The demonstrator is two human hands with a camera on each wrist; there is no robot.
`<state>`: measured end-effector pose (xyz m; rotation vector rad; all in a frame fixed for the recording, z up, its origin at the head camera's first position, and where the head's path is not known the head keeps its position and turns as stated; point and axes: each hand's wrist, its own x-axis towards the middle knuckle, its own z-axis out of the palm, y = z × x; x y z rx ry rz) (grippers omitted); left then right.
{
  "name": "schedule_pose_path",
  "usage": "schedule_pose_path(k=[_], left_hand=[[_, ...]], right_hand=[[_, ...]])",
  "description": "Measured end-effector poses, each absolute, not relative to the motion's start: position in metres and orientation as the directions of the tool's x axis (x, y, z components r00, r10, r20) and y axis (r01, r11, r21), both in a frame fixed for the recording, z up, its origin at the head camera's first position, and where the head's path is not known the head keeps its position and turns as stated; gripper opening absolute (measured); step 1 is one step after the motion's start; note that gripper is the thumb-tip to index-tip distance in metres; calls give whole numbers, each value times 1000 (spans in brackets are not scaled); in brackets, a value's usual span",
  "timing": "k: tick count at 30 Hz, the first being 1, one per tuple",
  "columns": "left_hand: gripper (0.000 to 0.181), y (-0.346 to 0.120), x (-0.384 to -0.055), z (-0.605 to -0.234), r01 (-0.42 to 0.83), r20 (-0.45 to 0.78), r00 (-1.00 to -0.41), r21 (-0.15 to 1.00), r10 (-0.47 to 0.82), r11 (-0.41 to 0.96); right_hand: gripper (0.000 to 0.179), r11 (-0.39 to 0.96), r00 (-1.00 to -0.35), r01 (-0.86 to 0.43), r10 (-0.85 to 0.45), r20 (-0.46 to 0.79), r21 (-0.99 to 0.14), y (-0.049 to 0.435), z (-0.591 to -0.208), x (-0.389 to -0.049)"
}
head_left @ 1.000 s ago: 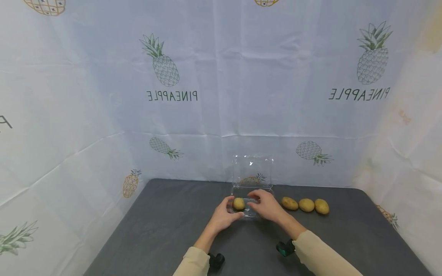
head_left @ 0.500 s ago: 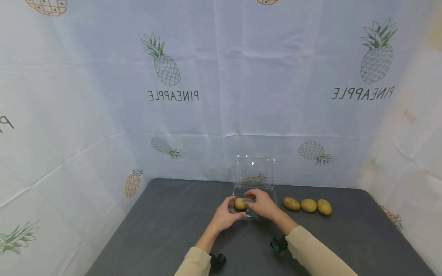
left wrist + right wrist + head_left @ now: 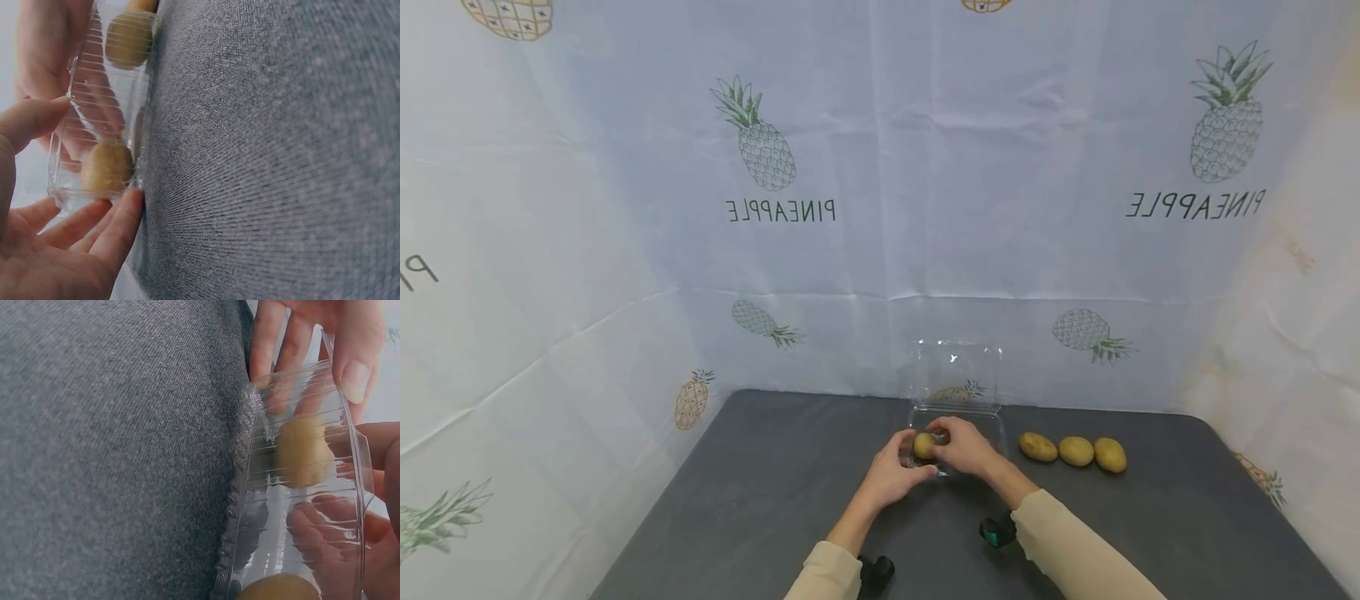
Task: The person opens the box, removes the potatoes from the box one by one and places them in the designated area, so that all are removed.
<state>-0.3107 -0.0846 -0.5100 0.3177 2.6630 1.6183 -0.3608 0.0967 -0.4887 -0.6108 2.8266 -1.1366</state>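
A clear plastic clamshell container (image 3: 1000,429) stands at the table's far side, its lid (image 3: 958,367) raised at the back. Inside, at the left end, lies a yellow potato (image 3: 922,446). My left hand (image 3: 889,477) grips that end, thumb at the near rim and fingers around the left side; the left wrist view shows the fingertips (image 3: 132,203) low on the wall. Reaching in from the right, my right hand (image 3: 967,447) pinches the potato between thumb and fingers. Through the ribbed wall the potato (image 3: 303,452) shows in the right wrist view, partly blurred by the plastic.
Three more potatoes (image 3: 1077,451) lie in a row on the dark grey table (image 3: 775,500), right of the container. White cloth (image 3: 880,167) with pineapple prints hangs behind and at both sides. Black wrist devices (image 3: 996,532) sit under the sleeves.
My right hand has moved left inside the container, from apart from the potato to pinching it. The left hand has kept its grip. The whole view has shifted slightly.
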Motion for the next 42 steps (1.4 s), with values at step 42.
schedule_pose_path(k=[42], left_hand=[[73, -82, -309, -508, 139, 76, -985, 883, 157, 449]], right_hand=[[40, 605, -889, -443, -395, 234, -662, 114, -472, -346]])
